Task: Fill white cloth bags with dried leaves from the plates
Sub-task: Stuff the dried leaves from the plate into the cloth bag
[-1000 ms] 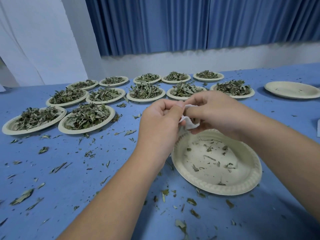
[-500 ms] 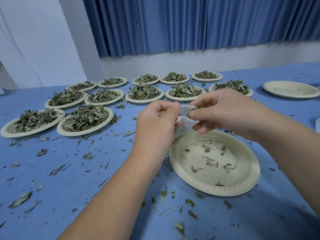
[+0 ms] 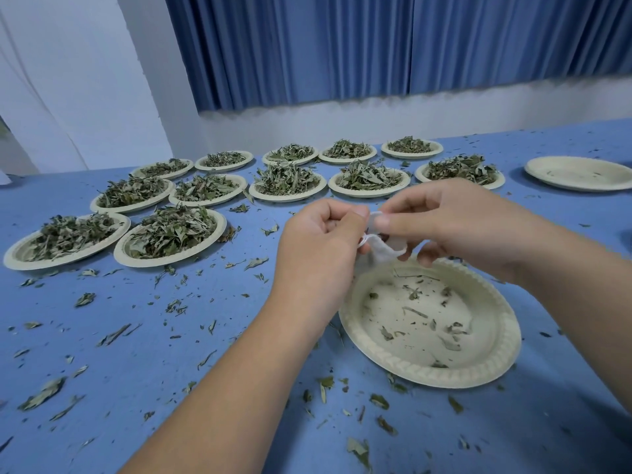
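Blue-covered table (image 3: 143, 364): seen across the whole lower view; everything below the hands is carried on it.
Loose dried leaf fragments (image 3: 44, 393): scattered over the table, most thickly along the near edge and around the nearest plate.
Pale round paper plate (image 3: 444, 381): laid flat at near right, just below the hands; only a few leaf scraps and thin stems are seen in its well.
Left hand (image 3: 318, 244): held above the far-left rim of the pale round paper plate; its fingers are curled inward, and the left side of the bag's top is pinched by thumb and forefinger.
Small white cloth bag (image 3: 384, 249): held in the air between the two hands, over the far rim of the same plate and clear of the table; its mouth is gathered at the top, its body hangs below, and a thin white loop of cord is seen by the left thumb. How full it is cannot be told.
Right hand (image 3: 455, 227): the right side of the bag's top is pinched between thumb and forefinger; the remaining fingers are curled beneath.
Heaped paper plates (image 3: 164, 263): set in rows farther back, from far left to centre right, each piled with dried green leaves (image 3: 171, 230); the two nearest are placed side by side at left, well apart from the hands.
Empty pale plate (image 3: 574, 186): placed at far right, near the last heaped plate.
Blue pleated curtain (image 3: 342, 46): hung behind the table, above a white wall band (image 3: 376, 121).
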Motion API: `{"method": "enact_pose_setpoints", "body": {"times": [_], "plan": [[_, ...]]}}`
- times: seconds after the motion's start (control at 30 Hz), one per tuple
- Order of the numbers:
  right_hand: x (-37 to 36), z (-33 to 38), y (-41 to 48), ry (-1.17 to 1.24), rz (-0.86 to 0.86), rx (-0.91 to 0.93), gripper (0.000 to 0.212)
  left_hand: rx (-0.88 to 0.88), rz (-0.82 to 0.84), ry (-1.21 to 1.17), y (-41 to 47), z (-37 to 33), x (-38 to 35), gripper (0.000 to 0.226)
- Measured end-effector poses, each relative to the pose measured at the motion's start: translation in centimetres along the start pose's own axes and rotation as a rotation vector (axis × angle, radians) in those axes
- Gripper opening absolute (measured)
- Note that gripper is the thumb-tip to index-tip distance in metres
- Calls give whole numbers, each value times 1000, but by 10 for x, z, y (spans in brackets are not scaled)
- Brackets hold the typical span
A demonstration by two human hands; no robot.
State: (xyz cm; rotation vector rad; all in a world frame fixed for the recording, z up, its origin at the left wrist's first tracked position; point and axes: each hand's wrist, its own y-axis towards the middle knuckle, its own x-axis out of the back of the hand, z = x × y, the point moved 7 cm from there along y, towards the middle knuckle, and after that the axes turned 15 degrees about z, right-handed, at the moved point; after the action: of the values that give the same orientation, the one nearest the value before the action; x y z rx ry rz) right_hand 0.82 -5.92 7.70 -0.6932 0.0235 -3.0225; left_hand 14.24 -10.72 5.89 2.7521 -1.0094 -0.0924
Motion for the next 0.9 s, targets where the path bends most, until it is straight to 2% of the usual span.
{"method": "enact_pose_setpoints", "body": {"times": [0.07, 0.17, 0.5, 0.7, 0.9], "plan": [[5, -3, -4, 101, 39, -12, 28, -4, -6, -6, 0, 0, 0, 18], [9, -7, -8, 113, 25, -28, 17, -5, -5, 4, 0, 0, -2, 16], [2, 2, -6, -52, -78, 10, 23, -26, 32, -13, -2, -4, -8, 16], [0, 3, -5, -87, -96, 30, 3, -28, 65, -26, -4, -6, -13, 17], [-5, 1, -1, -174, -150, 23, 9, -34, 113, -48, -6, -7, -18, 15]]}}
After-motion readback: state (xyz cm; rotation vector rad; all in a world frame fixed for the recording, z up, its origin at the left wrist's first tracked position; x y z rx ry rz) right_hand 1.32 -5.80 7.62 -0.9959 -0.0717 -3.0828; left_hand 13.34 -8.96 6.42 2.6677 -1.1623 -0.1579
